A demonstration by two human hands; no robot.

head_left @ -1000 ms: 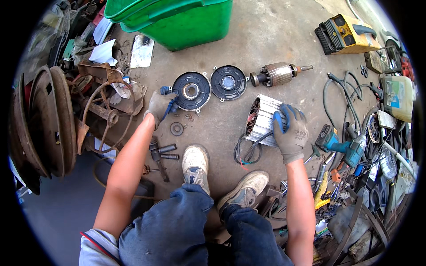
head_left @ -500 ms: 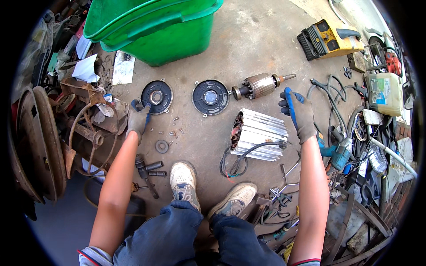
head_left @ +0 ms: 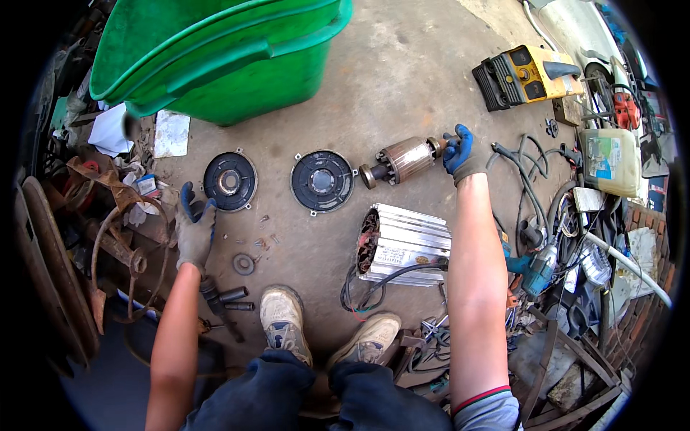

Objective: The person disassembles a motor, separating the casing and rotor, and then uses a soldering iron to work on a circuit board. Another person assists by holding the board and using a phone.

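My right hand (head_left: 466,156), in a grey and blue work glove, is closed around the shaft end of a motor rotor (head_left: 408,159) that lies on the concrete. The glove hides most of that shaft. Over the floor at the left, my gloved left hand (head_left: 194,233) is open and holds nothing. Nearest to it lies a round black motor end cover (head_left: 230,181) with a hole in its centre. A second end cover (head_left: 323,181) rests between that one and the rotor. Below the rotor sits the finned silver motor housing (head_left: 406,244), with copper windings inside and a black cable (head_left: 392,279).
Nested green tubs (head_left: 237,79) stand at the far left. A yellow and black machine (head_left: 528,75) is at the far right. Cables, a teal power tool (head_left: 539,269) and a plastic canister (head_left: 609,161) crowd the right. Sockets (head_left: 233,294), a washer (head_left: 244,263) and bolts lie near my feet.
My right hand has moved left and closed on the rotor's shaft. My left hand has dropped slightly nearer. The whole view has shifted, with the floor things appearing lower and further left.
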